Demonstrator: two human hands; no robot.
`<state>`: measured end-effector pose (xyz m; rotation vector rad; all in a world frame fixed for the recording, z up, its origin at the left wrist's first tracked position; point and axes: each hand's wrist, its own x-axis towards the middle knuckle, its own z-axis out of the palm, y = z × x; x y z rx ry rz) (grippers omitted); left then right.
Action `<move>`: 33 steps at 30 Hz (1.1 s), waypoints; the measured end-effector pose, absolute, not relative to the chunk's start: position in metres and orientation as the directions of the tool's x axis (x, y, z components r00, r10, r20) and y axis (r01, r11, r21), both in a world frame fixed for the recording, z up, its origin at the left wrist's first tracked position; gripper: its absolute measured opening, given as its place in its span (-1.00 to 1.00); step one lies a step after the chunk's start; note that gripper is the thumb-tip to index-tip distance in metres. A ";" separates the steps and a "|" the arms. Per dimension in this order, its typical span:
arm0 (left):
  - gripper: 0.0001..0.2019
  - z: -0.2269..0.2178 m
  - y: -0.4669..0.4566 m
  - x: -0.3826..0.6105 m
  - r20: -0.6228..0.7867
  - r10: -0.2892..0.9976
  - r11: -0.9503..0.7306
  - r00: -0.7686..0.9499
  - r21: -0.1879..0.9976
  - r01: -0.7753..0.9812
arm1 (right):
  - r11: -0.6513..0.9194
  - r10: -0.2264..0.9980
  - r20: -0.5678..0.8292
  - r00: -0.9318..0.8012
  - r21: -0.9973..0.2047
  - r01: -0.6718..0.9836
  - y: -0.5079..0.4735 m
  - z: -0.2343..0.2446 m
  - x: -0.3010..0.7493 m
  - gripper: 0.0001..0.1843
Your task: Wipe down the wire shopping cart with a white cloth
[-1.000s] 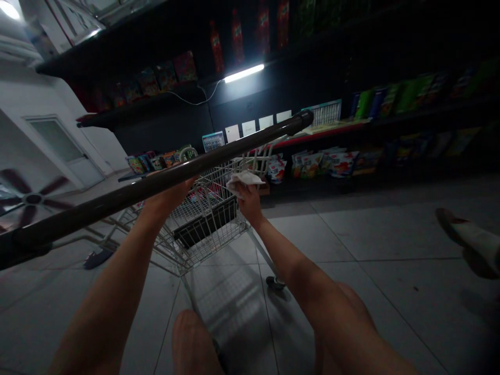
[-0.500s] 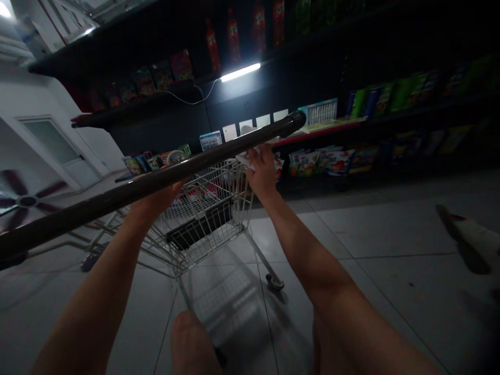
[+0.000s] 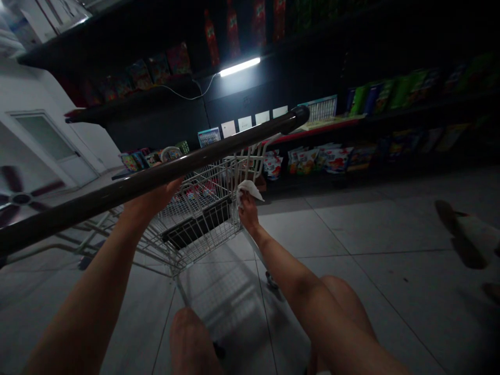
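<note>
A metal shopping cart point(image 3: 199, 232) with a wire basket stands before me, its dark handle bar point(image 3: 156, 179) slanting across the view. My left hand point(image 3: 154, 200) is under the bar and closed around it. The bar hides most of those fingers. A crumpled white cloth point(image 3: 250, 188) is pinched in my right hand point(image 3: 249, 208), against the wire corner upright below the basket rim. I cannot tell whether it is cloth or paper. A black panel point(image 3: 197, 224) is fixed on the cart's near side.
Dark shelves point(image 3: 164, 112) with red bottles point(image 3: 211, 39) and snack bags point(image 3: 338, 159) stand behind the cart. A tube light point(image 3: 240, 66) glows on the wall. A fan point(image 3: 21, 198) is at left. Another person's foot point(image 3: 464, 234) is on the floor at right.
My right hand has moved down with the white cloth, from near the handle's far end to the cart's corner upright. My left hand stays at the bar.
</note>
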<state>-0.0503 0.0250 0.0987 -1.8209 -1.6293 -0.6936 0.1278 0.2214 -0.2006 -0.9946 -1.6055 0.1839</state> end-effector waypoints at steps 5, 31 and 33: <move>-0.57 0.100 0.019 -0.035 0.805 0.593 -0.005 0.017 -0.017 1.000 | 0.643 0.691 0.723 -0.013 -0.607 0.466 0.200 -0.224 0.138 -0.44; -0.58 0.104 0.144 0.099 0.500 0.799 -0.205 0.335 -0.297 0.933 | 0.608 0.604 0.795 0.051 -0.502 0.615 0.185 -0.030 0.240 -0.59; -0.58 0.103 0.143 0.099 0.527 0.790 -0.190 0.314 -0.278 0.942 | 0.616 0.668 0.727 0.159 -0.660 0.431 0.184 -0.037 0.254 -0.67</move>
